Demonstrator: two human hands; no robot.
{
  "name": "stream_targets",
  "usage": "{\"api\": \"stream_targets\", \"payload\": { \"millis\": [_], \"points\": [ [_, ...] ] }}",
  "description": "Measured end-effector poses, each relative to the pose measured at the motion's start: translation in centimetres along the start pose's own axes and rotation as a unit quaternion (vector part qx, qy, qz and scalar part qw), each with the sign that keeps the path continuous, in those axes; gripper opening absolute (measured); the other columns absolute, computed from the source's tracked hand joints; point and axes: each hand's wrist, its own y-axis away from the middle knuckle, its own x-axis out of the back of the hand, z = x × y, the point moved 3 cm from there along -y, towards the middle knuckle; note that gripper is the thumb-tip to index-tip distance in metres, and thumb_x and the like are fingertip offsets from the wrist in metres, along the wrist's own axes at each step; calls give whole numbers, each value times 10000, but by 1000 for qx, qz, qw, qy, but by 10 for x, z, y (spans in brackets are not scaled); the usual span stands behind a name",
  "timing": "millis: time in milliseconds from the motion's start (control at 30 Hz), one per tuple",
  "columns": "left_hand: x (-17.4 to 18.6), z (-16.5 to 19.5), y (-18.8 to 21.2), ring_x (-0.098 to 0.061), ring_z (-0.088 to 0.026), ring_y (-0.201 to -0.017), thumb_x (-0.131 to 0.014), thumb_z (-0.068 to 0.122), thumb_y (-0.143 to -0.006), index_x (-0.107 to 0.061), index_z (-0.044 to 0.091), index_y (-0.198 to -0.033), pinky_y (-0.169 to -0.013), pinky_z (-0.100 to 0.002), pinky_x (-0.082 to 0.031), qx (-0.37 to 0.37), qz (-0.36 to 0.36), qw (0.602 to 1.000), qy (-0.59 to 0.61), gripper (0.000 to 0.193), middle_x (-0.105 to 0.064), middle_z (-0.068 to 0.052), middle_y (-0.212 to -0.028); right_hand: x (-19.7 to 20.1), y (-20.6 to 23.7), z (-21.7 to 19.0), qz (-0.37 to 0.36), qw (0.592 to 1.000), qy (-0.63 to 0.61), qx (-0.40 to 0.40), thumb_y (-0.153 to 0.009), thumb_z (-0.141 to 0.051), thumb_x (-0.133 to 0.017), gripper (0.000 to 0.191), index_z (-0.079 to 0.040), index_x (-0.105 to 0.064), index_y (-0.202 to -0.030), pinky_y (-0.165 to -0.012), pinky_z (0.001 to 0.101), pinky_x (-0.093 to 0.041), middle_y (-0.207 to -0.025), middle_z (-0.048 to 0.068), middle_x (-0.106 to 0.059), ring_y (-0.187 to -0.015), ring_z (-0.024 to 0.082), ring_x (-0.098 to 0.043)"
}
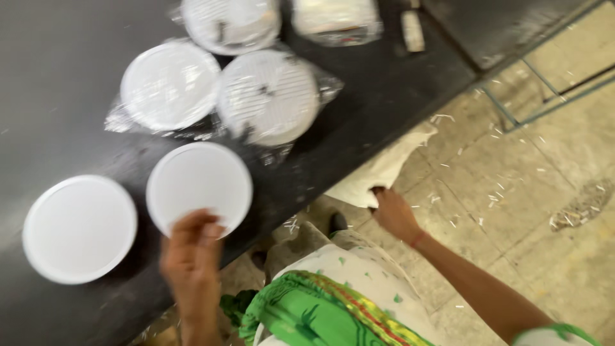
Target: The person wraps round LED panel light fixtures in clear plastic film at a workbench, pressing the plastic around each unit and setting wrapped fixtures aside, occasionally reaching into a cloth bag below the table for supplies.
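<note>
My left hand (191, 253) pinches the near rim of a white round disposable plate (198, 186) that lies on the black table (57, 70). A second bare white plate (79, 228) lies to its left. My right hand (394, 214) hangs past the table's edge and grips a white cloth (384, 170) that reaches up to the table edge. The picture is blurred.
Three stacks of white plates in clear plastic wrap (170, 84) (268, 96) (230, 22) lie further back on the table, with another wrapped pack (336, 19) and a small pale block (412, 31). Scraps litter the tiled floor (512, 186). A metal frame (544, 96) stands right.
</note>
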Motion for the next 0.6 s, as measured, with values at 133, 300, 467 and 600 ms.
{"api": "stream_targets", "payload": {
  "millis": [133,300,467,600],
  "points": [
    [-146,12,21,-712,-157,-879,-681,84,-916,-703,53,-1193,-733,-317,-597,-15,-345,930,-127,279,-744,-59,-1003,18,-71,115,102,993,62,-17,-859,-338,-754,753,2,-450,-1459,-1147,478,-356,-1521,198,-464,-1405,363,-415],
    [-256,-8,42,-724,-216,-933,-686,124,-931,-669,37,-1207,-830,-364,-574,23,-525,840,-137,290,-718,-100,-1095,37,-147,179,-8,986,131,-101,-761,-457,-822,1038,-34,-302,-1553,-1179,483,-208,-1608,159,-338,-1473,320,-263],
    [-308,-87,43,-707,-237,-1043,-681,192,-945,-611,50,-1288,-886,-373,-567,51,-508,840,-186,377,-650,-122,-1211,13,-141,198,-124,984,73,-104,-849,-405,-755,659,-106,-542,-1395,-1110,474,-439,-1355,138,-638,-1248,326,-612],
    [-336,-177,27,-629,-322,-1106,-699,332,-932,-518,94,-1403,-921,-440,-527,15,-437,868,-237,558,-556,-154,-1360,-50,-73,204,-160,981,-47,-97,-852,-339,-713,477,-182,-644,-1298,-919,500,-551,-1203,154,-704,-1116,369,-666]
  ]
}}
